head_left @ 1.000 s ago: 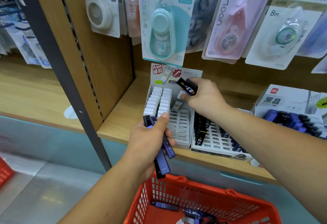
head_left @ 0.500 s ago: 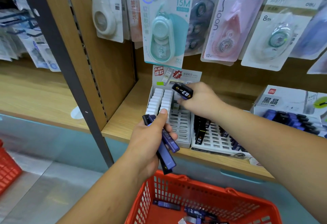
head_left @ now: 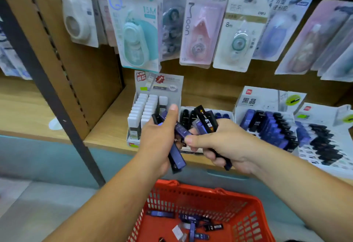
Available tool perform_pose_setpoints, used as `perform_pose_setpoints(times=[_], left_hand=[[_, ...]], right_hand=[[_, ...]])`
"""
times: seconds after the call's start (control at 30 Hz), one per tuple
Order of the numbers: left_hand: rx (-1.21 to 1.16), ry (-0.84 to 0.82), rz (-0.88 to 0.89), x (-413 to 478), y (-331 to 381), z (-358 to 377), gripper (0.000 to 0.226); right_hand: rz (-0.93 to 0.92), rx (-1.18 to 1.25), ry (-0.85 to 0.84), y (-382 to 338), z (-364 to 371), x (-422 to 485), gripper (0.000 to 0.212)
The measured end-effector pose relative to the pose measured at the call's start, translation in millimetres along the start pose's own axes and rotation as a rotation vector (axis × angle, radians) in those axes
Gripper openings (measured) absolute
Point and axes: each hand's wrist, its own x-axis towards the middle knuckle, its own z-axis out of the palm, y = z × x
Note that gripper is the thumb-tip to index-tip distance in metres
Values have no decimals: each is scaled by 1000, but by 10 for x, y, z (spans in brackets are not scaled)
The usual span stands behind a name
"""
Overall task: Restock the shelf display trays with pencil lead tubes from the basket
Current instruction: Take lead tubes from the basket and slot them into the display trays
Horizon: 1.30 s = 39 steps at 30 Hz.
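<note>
Hands meet just above the basket [head_left: 200, 197]: I see left hand [head_left: 158, 140] thumb up, grip closed on purple lead tubes [head_left: 179, 162]; right hand [head_left: 223, 144] grip clamps black-and-purple tubes [head_left: 207, 124]. Loose tubes [head_left: 192, 219] lie inside the basket.

The basket [head_left: 193, 192] is orange-red with slotted walls. The lead tubes [head_left: 178, 158] in the left hand [head_left: 158, 140] are dark blue-violet. The black tube [head_left: 207, 123] in the right hand [head_left: 225, 144] bears white and orange lettering. The stocked tubes [head_left: 144, 106] behind have white caps. The shelf [head_left: 107, 127] is pale woodgrain with a teal front. One hanging pack [head_left: 137, 37] is mint, another, the pink pack [head_left: 200, 31], rose.
</note>
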Motion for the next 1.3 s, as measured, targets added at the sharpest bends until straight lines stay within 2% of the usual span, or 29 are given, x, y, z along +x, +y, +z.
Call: perform_pose_setpoints(times=[0.1,0.2,0.27,0.37,0.47,0.53,0.7,0.93,1.1,1.23,1.3], left_hand=[[110,-78,13,-4,-81,69,31],[157,-180,-80,-47,-138,162,28],[183,-231,-139,-85,-172,251,20],[198,-209,-150,-72,-215,329,7],[220,-160,-125,-11,-219,327,7],[254,-185,-118,-1,-206,313,8],[325,-271,-68,-36,-168,300,22],[334,-325,-22,-75,-194,429,19],[331,-285,-15,28,-59,299,15],[321,-249,-6,90,34,175,14],[349,-294,-7,71,42,169,15]], right_hand=[[28,93,37,122,-176,-44,27],[-8,116,41,200,-297,-67,33],[-43,115,18,219,-354,-63,29],[-56,85,-32,256,-410,-51,20],[-24,118,-41,283,-489,-36,21],[2,105,-28,288,-548,-30,25],[1,-193,-9,356,-586,-28,31],[-145,-322,-13,413,-492,62,29],[-28,-102,-38,369,-625,71,43],[-64,-5,-18,346,-730,81,58],[-102,45,-11,323,-736,69,50]])
